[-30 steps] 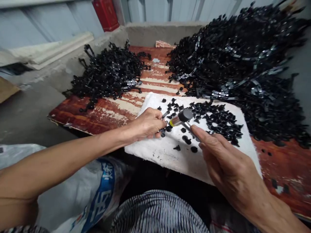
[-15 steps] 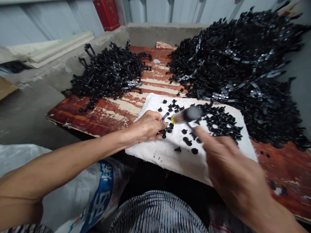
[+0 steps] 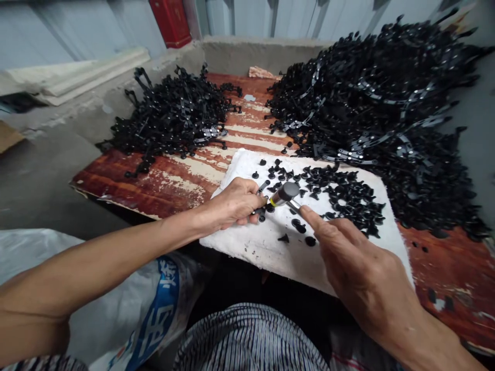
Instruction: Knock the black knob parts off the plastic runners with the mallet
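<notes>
Between the fingers of my left hand [image 3: 237, 200] is a small black metal linkage [image 3: 263, 186], held low over the white cloth pad [image 3: 240, 242]. My right hand [image 3: 358, 263] is closed round the handle of a mallet [image 3: 285, 193], index finger stretched along it. The mallet has a dark head with a yellow ring and is right beside the linkage; whether they touch I cannot tell. Small black round-headed parts [image 3: 299, 225] lie scattered on the pad, thicker toward a cluster [image 3: 351, 198] at its right.
A heap of black linkages [image 3: 170, 113] rests on the worn red board [image 3: 185, 175] at left. A larger heap of black parts [image 3: 367, 98] rises at right. Behind runs a concrete ledge [image 3: 232, 54]. A white sack [image 3: 96, 304] stands below left.
The mallet has come down and left, close to the linkage, and its motion blur is gone. My left hand holds the linkage in nearly the same place.
</notes>
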`<state>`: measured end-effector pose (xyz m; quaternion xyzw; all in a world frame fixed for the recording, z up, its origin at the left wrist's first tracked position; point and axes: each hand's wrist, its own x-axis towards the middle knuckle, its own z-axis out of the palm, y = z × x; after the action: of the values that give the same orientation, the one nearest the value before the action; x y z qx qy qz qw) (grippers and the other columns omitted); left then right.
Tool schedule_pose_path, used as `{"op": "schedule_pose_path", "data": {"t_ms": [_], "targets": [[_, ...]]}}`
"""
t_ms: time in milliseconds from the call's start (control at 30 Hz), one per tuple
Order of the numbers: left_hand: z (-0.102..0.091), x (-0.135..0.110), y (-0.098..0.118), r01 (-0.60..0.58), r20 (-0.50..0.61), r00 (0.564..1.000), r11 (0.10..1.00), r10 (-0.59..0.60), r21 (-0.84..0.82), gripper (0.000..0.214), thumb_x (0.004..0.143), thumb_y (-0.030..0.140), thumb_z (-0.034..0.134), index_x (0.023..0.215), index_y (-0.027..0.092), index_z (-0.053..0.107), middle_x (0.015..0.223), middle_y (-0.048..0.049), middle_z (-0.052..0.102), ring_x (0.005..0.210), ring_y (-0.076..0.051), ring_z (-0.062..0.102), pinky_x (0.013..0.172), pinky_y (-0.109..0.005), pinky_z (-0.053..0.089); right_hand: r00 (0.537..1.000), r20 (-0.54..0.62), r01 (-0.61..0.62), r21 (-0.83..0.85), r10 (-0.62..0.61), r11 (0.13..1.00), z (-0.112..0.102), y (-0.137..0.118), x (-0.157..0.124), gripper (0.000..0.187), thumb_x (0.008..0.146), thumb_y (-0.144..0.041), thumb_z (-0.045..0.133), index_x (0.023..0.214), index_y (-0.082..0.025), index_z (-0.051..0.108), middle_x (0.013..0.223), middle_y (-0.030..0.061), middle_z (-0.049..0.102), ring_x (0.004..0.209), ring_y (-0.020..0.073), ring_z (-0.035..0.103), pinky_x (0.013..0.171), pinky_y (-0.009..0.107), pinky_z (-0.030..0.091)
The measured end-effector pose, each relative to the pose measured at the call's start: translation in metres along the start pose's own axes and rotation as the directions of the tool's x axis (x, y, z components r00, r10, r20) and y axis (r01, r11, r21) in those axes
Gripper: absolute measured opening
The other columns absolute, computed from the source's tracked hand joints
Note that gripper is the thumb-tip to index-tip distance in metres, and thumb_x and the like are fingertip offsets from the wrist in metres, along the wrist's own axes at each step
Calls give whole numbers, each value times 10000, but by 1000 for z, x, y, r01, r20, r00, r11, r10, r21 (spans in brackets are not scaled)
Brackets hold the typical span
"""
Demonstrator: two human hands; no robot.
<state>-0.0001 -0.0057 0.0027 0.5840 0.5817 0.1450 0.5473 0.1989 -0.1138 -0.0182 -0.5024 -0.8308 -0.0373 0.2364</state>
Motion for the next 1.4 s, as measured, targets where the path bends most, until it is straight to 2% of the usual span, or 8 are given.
{"op": "schedule_pose_path", "data": {"t_ms": [300,500,633,767,900,1033,1233,1400], "targets": [[-4,8,-12,-48,71,996,995,54,-90,164,843,189,550,690,198,490,500,-1,569,296,-44,360,350,-206,173,953,-277,-118,21,119,993,-21,-15,7,680,879,-31,510,1482,-321,390,946,42,672,699,146,623,535,214,521],[-2,5,-10,-42,4,999,996,42,-80,156,806,199,581,665,195,513,510,-20,574,323,-52,399,365,-205,185,1000,-25,-13,44,14,999,-7,-3,2,611,905,-62,420,1478,-276,396,784,21,616,553,124,583,448,205,485],[-2,4,-9,-42,18,999,995,44,-86,148,797,189,576,662,194,514,507,-23,580,313,-53,385,361,-207,183,978,-195,-71,35,77,997,-10,-3,1,698,890,-44,469,1526,-277,300,948,55,663,676,148,632,536,227,526],[-3,3,-9,-25,7,1000,999,25,-42,138,789,160,553,666,196,502,484,-11,571,306,-58,372,351,-209,185,998,-52,-15,57,18,998,-6,-2,1,607,891,-33,436,1457,-252,428,792,21,603,570,126,578,454,212,485],[-2,1,-7,-30,17,999,999,31,-44,144,817,172,536,679,193,500,489,-3,564,318,-59,389,355,-206,214,984,-164,-54,61,64,997,-2,-1,0,669,900,-31,448,1508,-280,320,888,37,611,639,124,603,533,218,512],[0,0,-3,14,1,1000,999,-14,-32,169,834,139,529,672,184,508,462,2,545,285,-43,341,339,-206,184,1000,-27,3,-22,-4,1000,-2,3,2,578,917,-64,406,1465,-245,383,775,10,570,527,113,551,411,208,418],[-10,2,-2,29,20,999,960,-25,-280,221,848,85,546,645,162,506,490,1,544,345,-57,459,330,-175,269,998,-48,-46,-197,37,979,2,11,15,418,924,-122,412,1304,-197,570,734,10,592,460,109,512,353,223,344],[-26,0,-3,56,-16,997,888,-72,-457,238,822,27,550,632,159,491,527,18,539,395,-80,528,377,-196,425,1000,5,0,-175,1,984,10,6,13,459,911,-90,388,1328,-199,545,737,15,600,491,120,553,349,209,364]]}}
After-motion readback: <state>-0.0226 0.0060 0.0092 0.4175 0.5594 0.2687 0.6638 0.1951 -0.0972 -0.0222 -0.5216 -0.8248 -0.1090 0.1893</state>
